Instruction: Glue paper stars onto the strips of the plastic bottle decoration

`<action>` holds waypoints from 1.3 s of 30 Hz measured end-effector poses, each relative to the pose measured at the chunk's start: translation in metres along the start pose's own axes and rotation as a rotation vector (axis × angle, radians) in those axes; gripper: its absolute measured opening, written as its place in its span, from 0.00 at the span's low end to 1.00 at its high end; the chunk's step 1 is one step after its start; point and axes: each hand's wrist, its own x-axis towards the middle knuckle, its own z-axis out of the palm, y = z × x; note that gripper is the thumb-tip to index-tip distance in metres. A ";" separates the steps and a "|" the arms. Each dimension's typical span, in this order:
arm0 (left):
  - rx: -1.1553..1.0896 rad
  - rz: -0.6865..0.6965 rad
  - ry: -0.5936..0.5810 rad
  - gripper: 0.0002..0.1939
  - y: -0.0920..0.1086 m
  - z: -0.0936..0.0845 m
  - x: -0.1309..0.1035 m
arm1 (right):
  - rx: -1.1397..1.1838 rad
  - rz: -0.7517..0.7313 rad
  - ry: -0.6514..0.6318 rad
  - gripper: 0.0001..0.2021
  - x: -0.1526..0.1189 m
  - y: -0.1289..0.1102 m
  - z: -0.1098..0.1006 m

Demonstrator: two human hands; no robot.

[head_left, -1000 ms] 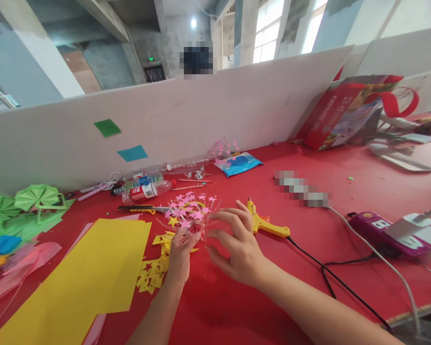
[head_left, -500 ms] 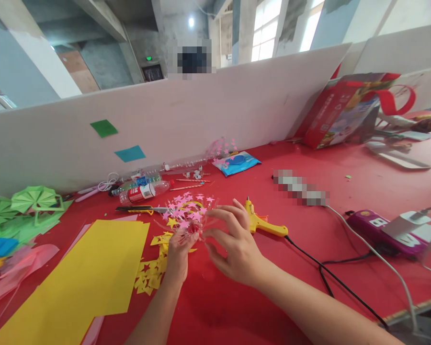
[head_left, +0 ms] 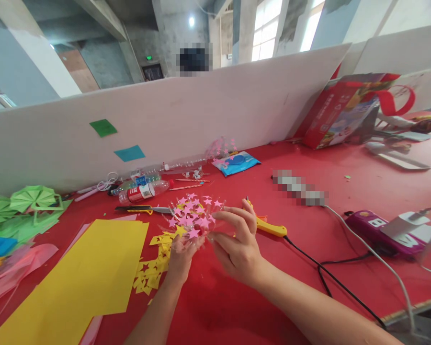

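Pink-starred plastic spray, held above a red table, is gripped at its near end by the left hand; whether anything is pinched by the right hand cannot be told. Probably light, springy, easily creased; best held by that end.

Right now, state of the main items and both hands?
Star cluster: held, fanned out
Left hand: closed around its base
Right hand: open, contact unclear
Glue gun: lying, partly hidden
Red-capped bottle: lying, capped
Wipes pack: lying flat
Power strip: adapter plugged in
Yellow sheets: flat, overlapping
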 end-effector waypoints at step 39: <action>0.005 0.004 -0.050 0.15 0.012 0.004 -0.002 | 0.063 -0.025 -0.193 0.04 -0.002 0.000 0.003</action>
